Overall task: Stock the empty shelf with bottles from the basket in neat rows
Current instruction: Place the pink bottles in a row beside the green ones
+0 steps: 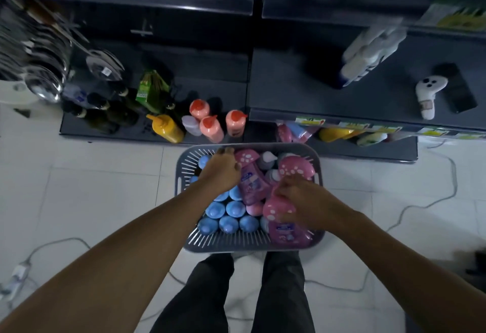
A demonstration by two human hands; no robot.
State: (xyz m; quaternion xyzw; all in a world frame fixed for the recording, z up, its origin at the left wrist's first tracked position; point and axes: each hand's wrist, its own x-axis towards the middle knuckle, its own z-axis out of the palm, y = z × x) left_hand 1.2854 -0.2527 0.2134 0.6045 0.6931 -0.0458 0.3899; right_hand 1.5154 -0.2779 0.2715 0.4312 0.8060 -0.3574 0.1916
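Below the frame's centre, the basket (252, 243) sits on the floor. The right hand (298, 197) clutches a pink bottle (285, 231) inside; the left hand (223, 168) curls over blue bottles (235, 207), its grasp unclear. The shelf (302, 93) lies above.

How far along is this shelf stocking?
Nothing looks shelved yet: the dark shelf shows none of these bottles. In hand: the right-hand grip holds a pink paw-print bottle, the left-hand grip reaches into the basket. Left: nearly everything, since blue-capped bottles and more pink ones crowd the basket.
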